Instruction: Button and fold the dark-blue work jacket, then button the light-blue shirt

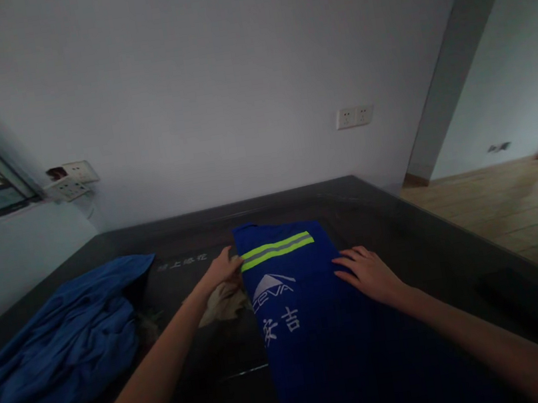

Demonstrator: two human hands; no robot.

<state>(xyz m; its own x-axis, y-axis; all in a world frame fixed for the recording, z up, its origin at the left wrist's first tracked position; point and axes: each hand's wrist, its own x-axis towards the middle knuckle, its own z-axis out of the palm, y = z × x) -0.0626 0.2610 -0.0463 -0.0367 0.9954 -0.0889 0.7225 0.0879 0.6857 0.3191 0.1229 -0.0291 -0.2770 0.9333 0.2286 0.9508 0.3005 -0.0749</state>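
Note:
A folded blue work jacket point(314, 336) lies lengthwise on the dark surface. Across its far part runs a yellow-green and grey reflective stripe point(276, 249), with a white logo and white characters below it. At the jacket's left edge, beside the stripe, my left hand point(223, 269) has its fingers closed on the cloth. My right hand point(368, 273) rests on the right side, fingers stretched out over the fabric. The near end of the jacket fades into shadow.
A crumpled blue cloth garment point(83, 344) lies on the left of the dark table point(375, 206). Pale lettering and a beige patch show on the tabletop by my left arm. Behind stands a white wall with sockets point(355, 116); tiled floor point(490, 195) lies to the right.

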